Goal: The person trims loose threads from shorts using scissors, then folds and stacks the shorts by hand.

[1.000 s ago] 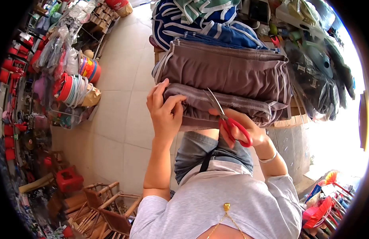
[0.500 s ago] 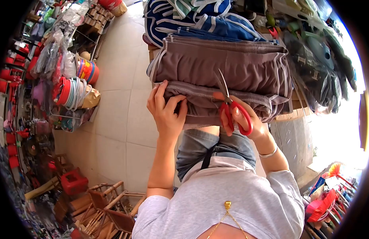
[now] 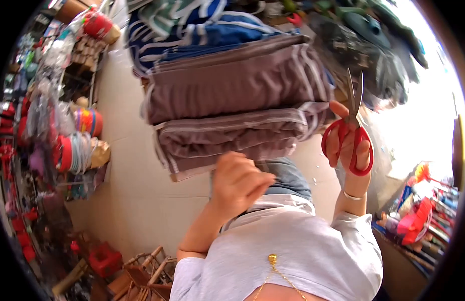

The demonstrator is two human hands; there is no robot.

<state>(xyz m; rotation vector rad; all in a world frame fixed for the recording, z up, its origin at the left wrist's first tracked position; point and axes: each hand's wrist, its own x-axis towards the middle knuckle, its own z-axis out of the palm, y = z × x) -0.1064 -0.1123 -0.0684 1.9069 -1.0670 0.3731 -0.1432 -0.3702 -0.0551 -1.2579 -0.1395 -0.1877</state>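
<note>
Red-handled scissors (image 3: 360, 150) are in my right hand (image 3: 347, 145), out to the right of the cloth, blades pointing up and slightly apart. My left hand (image 3: 240, 183) is closed in a loose pinch just below the front edge of the cloth; whatever its fingers may hold is too small and blurred to name. Brownish-mauve garments with white piping lie in a folded stack (image 3: 232, 88). In front of that stack, a rolled bundle of the same fabric (image 3: 232, 133) hangs over the near edge.
Blue and white striped fabric (image 3: 202, 32) lies behind the stack. Dark plastic-wrapped goods (image 3: 363, 55) are at the back right. Shelves with red items and a striped roll (image 3: 88, 122) line the left. Wooden chairs (image 3: 152, 273) stand at lower left, and a red basket (image 3: 104, 260) beside them.
My left hand has come off the cloth and moved down toward my body. My right hand has carried the scissors off the cloth to the right. The view has shifted.
</note>
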